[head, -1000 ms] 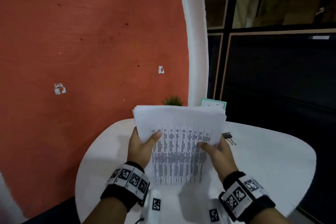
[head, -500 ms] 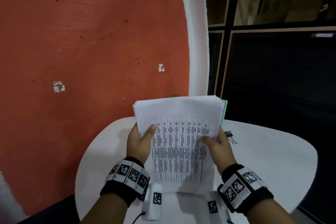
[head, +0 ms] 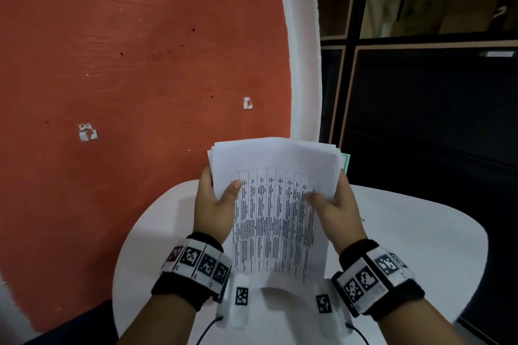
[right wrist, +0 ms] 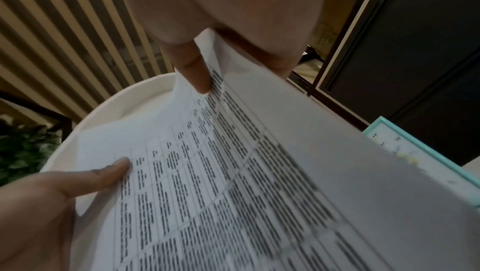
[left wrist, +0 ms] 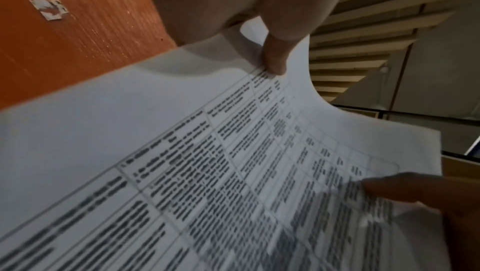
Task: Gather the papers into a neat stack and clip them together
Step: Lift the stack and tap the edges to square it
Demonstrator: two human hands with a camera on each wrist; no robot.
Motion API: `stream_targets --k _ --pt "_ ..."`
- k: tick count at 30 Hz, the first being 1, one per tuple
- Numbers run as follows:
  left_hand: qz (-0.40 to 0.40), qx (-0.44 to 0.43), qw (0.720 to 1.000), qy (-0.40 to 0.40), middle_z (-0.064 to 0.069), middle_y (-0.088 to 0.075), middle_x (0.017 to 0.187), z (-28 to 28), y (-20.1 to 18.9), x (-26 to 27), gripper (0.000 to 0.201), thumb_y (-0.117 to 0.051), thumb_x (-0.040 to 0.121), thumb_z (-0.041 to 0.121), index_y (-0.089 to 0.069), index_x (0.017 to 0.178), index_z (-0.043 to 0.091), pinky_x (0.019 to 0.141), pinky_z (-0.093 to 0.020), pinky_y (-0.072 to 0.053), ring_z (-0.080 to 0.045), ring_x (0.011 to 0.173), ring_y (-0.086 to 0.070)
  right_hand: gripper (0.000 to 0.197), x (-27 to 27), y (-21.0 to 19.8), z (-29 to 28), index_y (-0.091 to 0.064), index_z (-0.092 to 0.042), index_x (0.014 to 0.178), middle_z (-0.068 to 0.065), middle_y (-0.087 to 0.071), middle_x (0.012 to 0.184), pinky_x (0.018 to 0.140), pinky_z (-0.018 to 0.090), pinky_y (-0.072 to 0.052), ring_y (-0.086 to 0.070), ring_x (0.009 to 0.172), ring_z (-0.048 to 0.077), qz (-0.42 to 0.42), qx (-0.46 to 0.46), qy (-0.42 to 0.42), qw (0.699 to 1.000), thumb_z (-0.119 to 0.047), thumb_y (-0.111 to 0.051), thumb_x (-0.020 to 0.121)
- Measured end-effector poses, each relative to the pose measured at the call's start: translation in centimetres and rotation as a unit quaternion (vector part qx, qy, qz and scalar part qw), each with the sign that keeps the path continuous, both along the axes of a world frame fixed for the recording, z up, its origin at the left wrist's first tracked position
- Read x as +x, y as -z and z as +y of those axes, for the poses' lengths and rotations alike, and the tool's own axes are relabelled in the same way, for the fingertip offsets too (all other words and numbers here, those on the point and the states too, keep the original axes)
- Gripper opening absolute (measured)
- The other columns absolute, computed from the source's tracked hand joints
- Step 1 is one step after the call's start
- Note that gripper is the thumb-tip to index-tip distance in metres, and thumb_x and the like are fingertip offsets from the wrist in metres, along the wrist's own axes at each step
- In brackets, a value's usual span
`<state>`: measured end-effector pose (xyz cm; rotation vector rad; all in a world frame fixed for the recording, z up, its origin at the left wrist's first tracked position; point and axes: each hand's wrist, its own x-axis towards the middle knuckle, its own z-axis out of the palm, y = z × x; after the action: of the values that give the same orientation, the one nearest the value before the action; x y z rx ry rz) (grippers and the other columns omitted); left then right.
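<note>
An orange wall (head: pixel 126 64) fills the left and upper part of the head view, with a white curved border (head: pixel 304 64) running down its right edge and dark cabinets (head: pixel 420 126) taking up the right side. Below them, in the lower centre, sits a white rounded table (head: pixel 406 232).

Above the table, in the middle of the frame, the papers (head: pixel 276 204) are held upright as a stack, the front sheet printed with a table of text; the top edges are not quite even, and the bottom of the front sheet curls forward. The stack hides the far part of the table. A teal-edged card (head: pixel 347 162) peeks out behind its upper right corner.

The left hand (head: pixel 214 204) grips the stack's left edge, thumb on the front sheet. The right hand (head: pixel 335 207) grips the right edge the same way, thumb on the print. Two small torn paper scraps (head: pixel 87 131) cling to the wall.
</note>
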<state>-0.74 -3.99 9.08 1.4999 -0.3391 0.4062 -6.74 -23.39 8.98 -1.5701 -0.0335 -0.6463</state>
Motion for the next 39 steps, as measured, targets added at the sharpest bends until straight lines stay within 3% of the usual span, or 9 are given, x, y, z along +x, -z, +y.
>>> stream_targets --k 2,8,13,16,21,25,28,33,39 --pt "0.013 0.003 1.000 0.011 0.019 -0.060 0.099 0.5 0.6 0.1 0.040 -0.063 0.086 0.008 -0.045 0.118 0.024 0.072 -0.004 -0.048 0.017 0.082 -0.060 0.052 -0.1 0.4 -0.5 -0.050 -0.035 0.110 -0.010 -0.064 0.100 0.069 0.022 -0.055 -0.065 0.092 0.005 0.011 0.027 -0.005 1.000 0.010 -0.055 0.085" --pt "0.064 0.016 0.997 0.046 0.012 -0.066 0.107 0.7 2.0 -0.3 0.027 -0.060 0.089 0.015 -0.055 0.115 0.024 0.095 -0.033 -0.047 -0.003 0.103 -0.060 0.054 -0.4 2.3 -0.3 -0.051 -0.026 0.121 -0.004 -0.065 0.114 0.093 0.034 -0.051 -0.061 0.110 0.015 0.072 0.047 -0.021 0.996 0.014 -0.049 0.085" --pt "0.034 -0.022 0.999 0.034 0.016 -0.062 0.098 1.0 0.5 -0.4 0.038 -0.065 0.085 0.010 -0.045 0.112 0.027 0.073 -0.012 -0.047 0.016 0.079 -0.062 0.056 -0.6 0.8 -0.8 -0.047 -0.036 0.109 -0.009 -0.062 0.109 0.075 0.015 -0.054 -0.064 0.091 -0.005 0.012 0.025 -0.021 0.999 0.014 -0.052 0.085" --pt "0.037 -0.029 0.997 0.056 0.008 -0.065 0.101 1.3 0.1 -0.6 0.045 -0.069 0.080 0.011 -0.048 0.120 0.017 0.065 -0.006 -0.050 0.010 0.080 -0.065 0.053 -0.9 1.3 -0.8 -0.049 -0.026 0.123 -0.004 -0.063 0.115 0.077 0.018 -0.056 -0.062 0.102 0.004 0.012 0.039 -0.028 0.999 0.009 -0.056 0.085" --pt "0.033 0.009 0.998 0.056 -0.001 -0.067 0.111 1.5 -0.5 0.3 0.056 -0.077 0.071 0.030 -0.054 0.120 0.014 0.081 -0.024 -0.051 -0.012 0.100 -0.064 0.043 -0.5 1.6 -0.5 -0.052 -0.022 0.119 0.000 -0.065 0.112 0.074 0.018 -0.054 -0.062 0.103 0.011 0.012 0.046 -0.023 0.999 0.006 -0.057 0.086" --pt "0.033 0.008 0.997 0.063 0.006 -0.064 0.111 1.7 -0.7 0.8 0.054 -0.070 0.079 0.011 -0.045 0.127 0.015 0.088 -0.026 -0.049 -0.003 0.098 -0.062 0.046 0.0 1.3 -0.6 -0.052 -0.033 0.110 -0.005 -0.065 0.110 0.081 0.020 -0.054 -0.064 0.096 0.000 0.010 0.032 -0.026 0.999 0.006 -0.057 0.087" --pt "0.028 0.010 0.999 0.042 0.009 -0.064 0.108 1.2 -0.3 1.2 0.048 -0.065 0.084 0.005 -0.046 0.126 0.013 0.094 -0.029 -0.047 -0.001 0.097 -0.062 0.042 0.5 1.0 -0.5 -0.054 -0.031 0.110 -0.002 -0.066 0.111 0.085 0.028 -0.053 -0.063 0.102 0.013 0.024 0.033 -0.023 0.999 0.004 -0.057 0.087" --pt "-0.011 -0.006 1.000 0.005 0.020 -0.055 0.097 0.4 -2.1 1.6 0.039 -0.061 0.087 0.005 -0.039 0.114 0.024 0.071 -0.001 -0.044 0.012 0.084 -0.055 0.040 0.9 -1.4 -0.6 -0.051 -0.022 0.119 0.000 -0.065 0.111 0.081 0.026 -0.053 -0.063 0.100 0.013 0.003 0.024 -0.018 1.000 0.001 -0.058 0.087" --pt "0.077 -0.019 0.996 0.049 0.006 -0.062 0.108 0.6 1.9 0.9 0.040 -0.063 0.086 0.008 -0.043 0.119 0.020 0.079 -0.020 -0.048 -0.013 0.101 -0.060 0.043 0.4 3.1 -1.1 -0.058 -0.023 0.117 -0.001 -0.068 0.109 0.085 0.032 -0.050 -0.063 0.105 0.020 0.084 0.068 -0.015 0.994 0.005 -0.058 0.084"
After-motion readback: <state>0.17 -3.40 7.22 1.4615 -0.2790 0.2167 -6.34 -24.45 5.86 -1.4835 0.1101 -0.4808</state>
